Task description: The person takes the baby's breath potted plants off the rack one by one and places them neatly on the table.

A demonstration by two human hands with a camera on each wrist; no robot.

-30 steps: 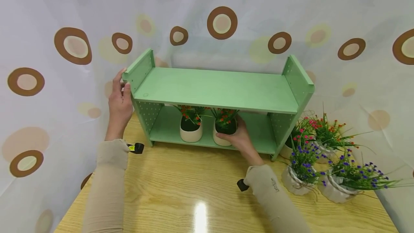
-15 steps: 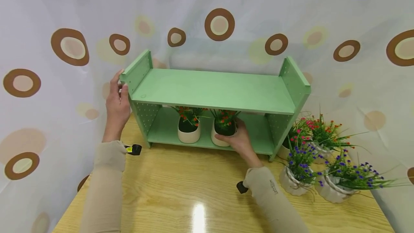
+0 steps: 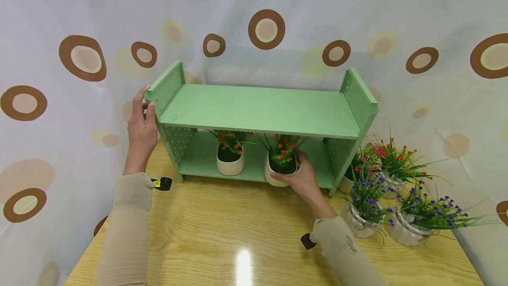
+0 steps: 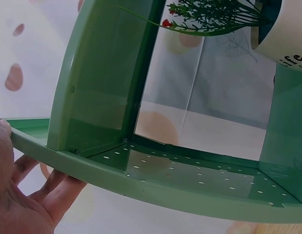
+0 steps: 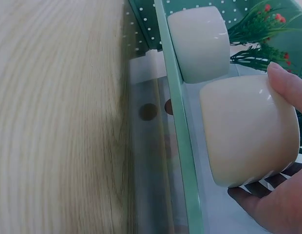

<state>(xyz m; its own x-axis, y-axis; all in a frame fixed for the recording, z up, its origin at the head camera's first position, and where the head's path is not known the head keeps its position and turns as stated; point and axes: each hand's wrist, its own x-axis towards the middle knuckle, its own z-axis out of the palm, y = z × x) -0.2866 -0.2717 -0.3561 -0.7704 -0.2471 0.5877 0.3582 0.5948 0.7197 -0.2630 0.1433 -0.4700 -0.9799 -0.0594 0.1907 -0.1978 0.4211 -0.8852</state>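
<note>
A green two-tier shelf (image 3: 254,107) stands on the wooden table. My left hand (image 3: 142,132) grips its left side panel near the top front corner; in the left wrist view several fingers (image 4: 61,195) lie on the panel's outer side. My right hand (image 3: 304,178) holds a white flowerpot (image 3: 276,179) with red-flowered greenery at the lower tier's front edge, thumb on one side and fingers on the other. The right wrist view shows this pot (image 5: 248,129) tilted in the grasp. To its left, a matching flowerpot (image 3: 230,162) sits on the lower tier, its plant partly hidden by the upper board.
Right of the shelf stand several potted flowers: a purple one in a wrapped white pot (image 3: 361,222), another purple one (image 3: 409,229), an orange-red one (image 3: 394,162) and a pink one (image 3: 365,162). A spotted curtain (image 3: 238,3) hangs close behind. Bare tabletop (image 3: 206,228) lies in front.
My right hand has shifted the held flowerpot rightward and toward the front, widening the gap from the other pot. The left hand keeps its grip on the shelf.
</note>
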